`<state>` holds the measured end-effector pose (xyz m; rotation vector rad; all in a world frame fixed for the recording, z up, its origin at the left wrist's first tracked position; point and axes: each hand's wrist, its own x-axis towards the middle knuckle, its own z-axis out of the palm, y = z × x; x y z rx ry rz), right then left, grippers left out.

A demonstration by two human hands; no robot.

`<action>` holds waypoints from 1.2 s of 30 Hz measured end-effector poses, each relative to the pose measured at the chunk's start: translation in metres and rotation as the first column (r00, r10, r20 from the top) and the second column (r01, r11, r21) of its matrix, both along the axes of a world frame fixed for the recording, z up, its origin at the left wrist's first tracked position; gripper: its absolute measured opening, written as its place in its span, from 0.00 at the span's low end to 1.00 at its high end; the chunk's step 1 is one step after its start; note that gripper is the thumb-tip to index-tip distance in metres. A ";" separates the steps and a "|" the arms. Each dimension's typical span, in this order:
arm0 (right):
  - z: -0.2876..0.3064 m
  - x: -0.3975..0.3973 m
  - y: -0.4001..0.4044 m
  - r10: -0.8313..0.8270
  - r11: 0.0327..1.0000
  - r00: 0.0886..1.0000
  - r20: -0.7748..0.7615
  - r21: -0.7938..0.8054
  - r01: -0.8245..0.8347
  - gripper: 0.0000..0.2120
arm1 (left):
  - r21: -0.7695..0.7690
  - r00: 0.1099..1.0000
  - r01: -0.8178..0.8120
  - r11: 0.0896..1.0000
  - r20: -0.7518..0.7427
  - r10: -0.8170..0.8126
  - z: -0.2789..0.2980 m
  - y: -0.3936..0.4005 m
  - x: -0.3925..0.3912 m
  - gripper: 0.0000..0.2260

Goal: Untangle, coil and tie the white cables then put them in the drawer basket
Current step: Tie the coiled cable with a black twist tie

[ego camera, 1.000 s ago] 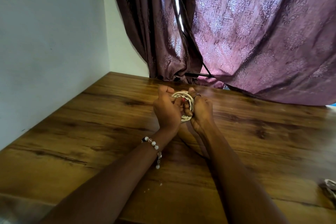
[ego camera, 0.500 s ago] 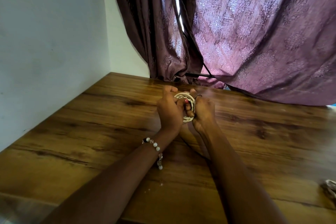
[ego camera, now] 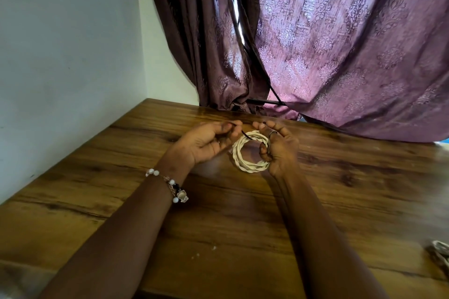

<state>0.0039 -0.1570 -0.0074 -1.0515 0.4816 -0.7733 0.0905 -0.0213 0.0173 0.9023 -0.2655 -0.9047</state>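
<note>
A white cable, wound into a small round coil, is held upright just above the wooden table. My right hand grips the coil's right side, fingers curled round the strands, a ring on one finger. My left hand is to the coil's left, palm up, and pinches one end of a thin dark tie that runs across the top of the coil. My right thumb and forefinger pinch the tie's other end. No drawer basket is in view.
A purple patterned curtain hangs behind the table's far edge, its hem draped onto the right side. A white wall bounds the table on the left. A blurred pale bundle lies at the table's right edge.
My hands have drawn apart. The left hand let go of the coil and now pinches the dark tie, so the whole coil shows between the hands.
</note>
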 end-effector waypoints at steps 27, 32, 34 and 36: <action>-0.003 0.002 0.003 0.133 0.984 0.990 -0.046 -0.114 -0.138 0.04 | -0.135 0.928 -0.346 0.929 0.099 0.360 0.006 0.002 0.006 0.07; -0.004 -0.001 -0.001 0.123 0.989 0.992 -0.023 -0.080 -0.124 0.03 | -0.042 0.864 -0.215 0.976 0.458 0.210 0.001 -0.007 -0.008 0.09; -0.004 -0.001 0.000 0.119 0.990 0.993 -0.007 -0.075 -0.120 0.03 | 0.000 0.818 -0.215 0.977 0.546 0.181 -0.002 -0.011 -0.012 0.10; -0.004 -0.001 0.001 0.118 0.990 0.993 0.004 -0.079 -0.117 0.04 | 0.050 0.764 -0.230 0.972 0.628 0.149 -0.006 -0.014 -0.016 0.09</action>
